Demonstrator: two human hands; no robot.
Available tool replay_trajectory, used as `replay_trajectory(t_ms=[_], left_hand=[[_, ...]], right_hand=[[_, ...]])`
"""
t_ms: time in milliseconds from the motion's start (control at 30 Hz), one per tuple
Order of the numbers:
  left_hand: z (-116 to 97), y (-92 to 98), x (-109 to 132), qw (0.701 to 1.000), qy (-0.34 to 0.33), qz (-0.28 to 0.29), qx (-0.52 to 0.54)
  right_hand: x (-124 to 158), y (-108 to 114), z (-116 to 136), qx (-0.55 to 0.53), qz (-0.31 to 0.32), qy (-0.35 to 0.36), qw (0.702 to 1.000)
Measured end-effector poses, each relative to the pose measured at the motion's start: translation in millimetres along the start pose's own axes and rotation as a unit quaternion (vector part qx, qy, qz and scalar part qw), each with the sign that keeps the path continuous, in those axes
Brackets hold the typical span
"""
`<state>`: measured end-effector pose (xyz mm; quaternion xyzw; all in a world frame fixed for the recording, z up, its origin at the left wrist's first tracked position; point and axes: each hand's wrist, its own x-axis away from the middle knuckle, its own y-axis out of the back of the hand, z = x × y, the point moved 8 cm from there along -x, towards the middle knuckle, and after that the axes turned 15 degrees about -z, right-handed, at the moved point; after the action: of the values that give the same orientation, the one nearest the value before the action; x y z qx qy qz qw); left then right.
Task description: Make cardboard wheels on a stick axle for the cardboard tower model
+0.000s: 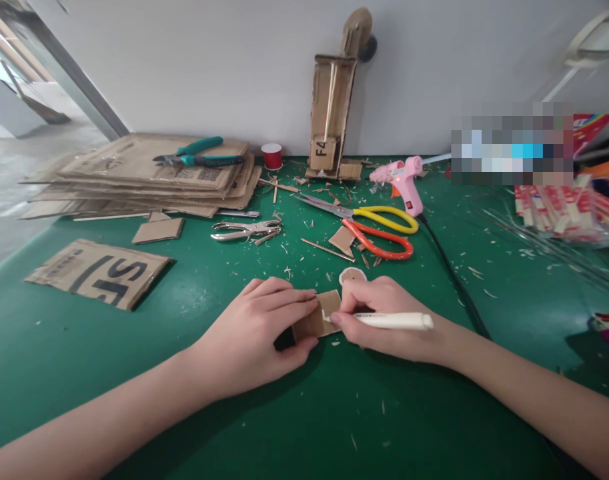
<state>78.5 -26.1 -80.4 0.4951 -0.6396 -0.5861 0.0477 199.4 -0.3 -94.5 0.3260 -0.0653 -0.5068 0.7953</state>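
A small cardboard piece (329,308) lies on the green table in front of me, with a short white mark on its face. My left hand (264,320) grips it from the left, fingers along the top and thumb at the lower edge. Between the fingers of my right hand (384,313) is a white marker pen (397,321), its tip end down at the cardboard and hidden by my fingertips. Just behind that hand sits a round cardboard disc (353,275) with a white rim, partly covered.
Scissors (379,230), a hole punch (247,229) and a pink glue gun (401,183) with a black cord lie beyond my hands. Green pliers (199,157) rest on stacked cardboard (134,173). A cardboard construction (329,113) stands against the wall. Scraps litter the table.
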Motion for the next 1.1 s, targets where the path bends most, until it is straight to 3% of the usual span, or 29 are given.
replay_trajectory(t_ms=[67,167,300,367,567,733,967,1100], left_hand=[[0.9,0.1,0.2,1.000,0.005,0.002,0.001],[2.1,-0.2,1.2,1.000,0.012,0.010,0.006],[2.8,0.1,1.4,1.000,0.017,0.010,0.011],[2.5,0.2,0.8,1.000,0.016,0.007,0.011],[1.1,-0.1,-0.3,1.000,0.009,0.003,0.006],[-0.5,0.0,-0.8,1.000,0.004,-0.001,0.003],[0.6,0.3,-1.5,1.000,0.005,-0.010,0.001],[2.0,-1.2,-1.4,1.000,0.005,-0.005,0.003]], right_hand=[[1.3,-2.1,0.1,-0.029,0.018,-0.005,0.999],[3.4,-5.8,-8.5,-0.102,0.034,-0.086,0.990],[1.7,2.1,-23.0,-0.165,-0.052,-0.172,0.970],[0.4,4.1,-24.1,-0.149,-0.070,-0.164,0.973],[-2.7,0.2,-10.1,-0.075,-0.025,-0.086,0.993],[-5.9,4.0,-6.8,-0.026,-0.047,-0.062,0.997],[5.2,18.1,-26.2,-0.050,-0.073,-0.128,0.988],[7.9,32.5,-28.3,-0.126,-0.167,-0.155,0.966]])
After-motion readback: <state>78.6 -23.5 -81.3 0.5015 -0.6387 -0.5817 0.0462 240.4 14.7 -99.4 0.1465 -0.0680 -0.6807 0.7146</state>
